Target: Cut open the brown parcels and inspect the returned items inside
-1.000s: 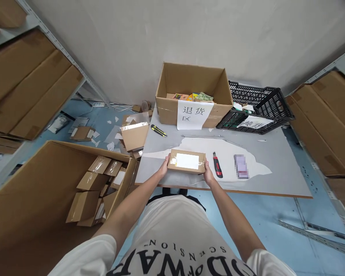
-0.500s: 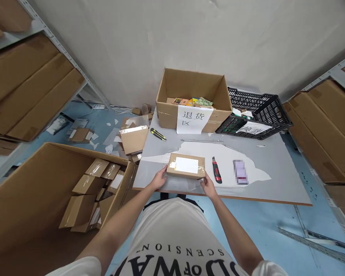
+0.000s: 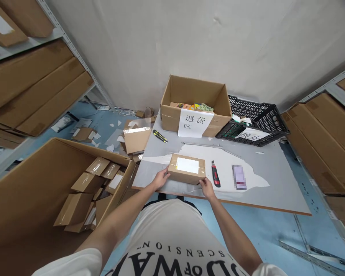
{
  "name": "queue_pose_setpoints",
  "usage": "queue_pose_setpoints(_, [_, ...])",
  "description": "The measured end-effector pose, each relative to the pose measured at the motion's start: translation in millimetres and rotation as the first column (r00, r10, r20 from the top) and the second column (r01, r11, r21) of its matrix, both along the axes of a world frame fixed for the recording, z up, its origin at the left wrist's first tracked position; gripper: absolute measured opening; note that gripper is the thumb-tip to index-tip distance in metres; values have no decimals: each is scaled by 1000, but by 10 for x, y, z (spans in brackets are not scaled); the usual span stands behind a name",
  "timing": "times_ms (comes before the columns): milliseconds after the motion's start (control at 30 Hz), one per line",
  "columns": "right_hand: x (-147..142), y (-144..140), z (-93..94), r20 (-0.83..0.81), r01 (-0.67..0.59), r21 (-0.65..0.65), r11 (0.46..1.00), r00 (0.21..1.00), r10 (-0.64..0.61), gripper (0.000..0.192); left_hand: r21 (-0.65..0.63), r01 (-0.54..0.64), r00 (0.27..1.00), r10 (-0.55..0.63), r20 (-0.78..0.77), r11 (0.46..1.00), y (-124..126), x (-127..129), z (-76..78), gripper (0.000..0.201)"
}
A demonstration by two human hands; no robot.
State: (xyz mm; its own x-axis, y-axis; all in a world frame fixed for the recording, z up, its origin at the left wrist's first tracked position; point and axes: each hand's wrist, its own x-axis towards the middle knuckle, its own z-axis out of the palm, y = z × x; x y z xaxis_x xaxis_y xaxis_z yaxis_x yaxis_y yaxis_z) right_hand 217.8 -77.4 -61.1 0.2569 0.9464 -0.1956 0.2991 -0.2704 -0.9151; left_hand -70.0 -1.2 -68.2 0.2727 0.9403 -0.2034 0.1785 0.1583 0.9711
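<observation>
A small taped cardboard box [image 3: 186, 177] with a blank-looking white label [image 3: 187, 165] is at the front of the table. My left hand [image 3: 161, 178] grips its left end, and my right hand [image 3: 207, 187] holds its lower right corner, fingertips partly hidden against the cardboard. Whether the box rests fully on the surface, I cannot tell. Just right of it lies a red and black utility knife [image 3: 215, 174]. Beyond that is a pale purple item [image 3: 239, 177], blurred out. A yellow and black utility knife [image 3: 160, 136] lies toward the back left of the table.
Behind stand an open carton [image 3: 168, 119] with colourful packets and a black plastic crate [image 3: 261, 134], both bearing paper signs. At left, a large carton [image 3: 126, 180] holds several small boxes. Flattened cardboard [image 3: 137, 140] lies beside the grey table [image 3: 278, 184]. Shelves with cartons flank both sides.
The box's front side shows more than before, its near edge lower in view. My right hand has shifted slightly down at its corner. The whole view has tilted a little.
</observation>
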Motion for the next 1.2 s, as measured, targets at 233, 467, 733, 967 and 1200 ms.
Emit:
queue_pose_setpoints(233, [109, -43, 259, 38, -67, 52, 996, 997, 65, 43, 31, -25, 999, 26, -25, 999, -46, 52, 327, 50])
queue_pose_setpoints(467, [215, 12, 452, 265, -23, -33, 999, 964, 31, 51, 5, -58, 998, 58, 29, 998, 43, 181, 413, 58])
queue_pose_setpoints(733, [215, 265, 467, 489, 26, -116, 993, 872, 34, 48, -9, -49, 998, 49, 44, 999, 137, 253, 263, 67])
queue_pose_setpoints(967, [240, 454, 355, 519, 36, -160, 986, 853, 53, 47, -25, -90, 995, 89, -39, 996, 213, 302, 131, 57])
queue_pose_setpoints(1200, [237, 492, 247, 439, 32, -193, 981, 897, 57, 46, -51, -135, 989, 132, -72, 989, 293, 349, 78, 54])
